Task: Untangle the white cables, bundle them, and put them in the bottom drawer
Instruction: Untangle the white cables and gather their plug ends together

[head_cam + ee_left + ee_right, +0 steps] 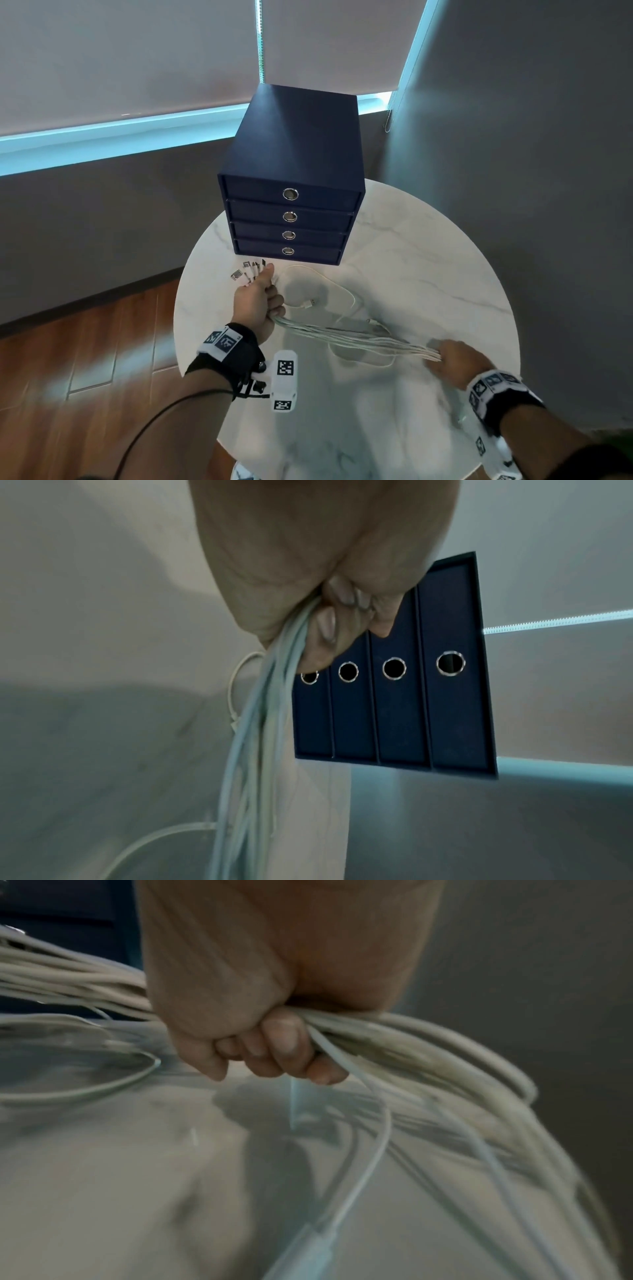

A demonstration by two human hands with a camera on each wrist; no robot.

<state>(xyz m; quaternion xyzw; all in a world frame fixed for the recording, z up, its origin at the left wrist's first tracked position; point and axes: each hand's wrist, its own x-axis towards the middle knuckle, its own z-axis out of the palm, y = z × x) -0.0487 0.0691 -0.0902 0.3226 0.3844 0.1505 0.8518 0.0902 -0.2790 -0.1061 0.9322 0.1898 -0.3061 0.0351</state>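
Several white cables (356, 337) stretch in one bunch between my two hands above the round marble table (428, 260). My left hand (262, 301) grips one end of the bunch, and the plugs (245, 272) stick out past its thumb toward the drawers. In the left wrist view its fingers (329, 631) curl round the cables (260, 723). My right hand (454, 359) grips the bunch near the table's right front; its fingers (284, 1047) close round the cables (411, 1042), whose tails hang down behind. A loose loop with a USB plug (310, 303) lies on the table. The bottom drawer (288, 251) is closed.
The navy drawer unit (291, 164) with four ring-pull drawers stands at the table's far side, all drawers closed. Grey walls and a blind-covered window lie behind it. Wood floor (85, 342) shows at the left, below the table's edge.
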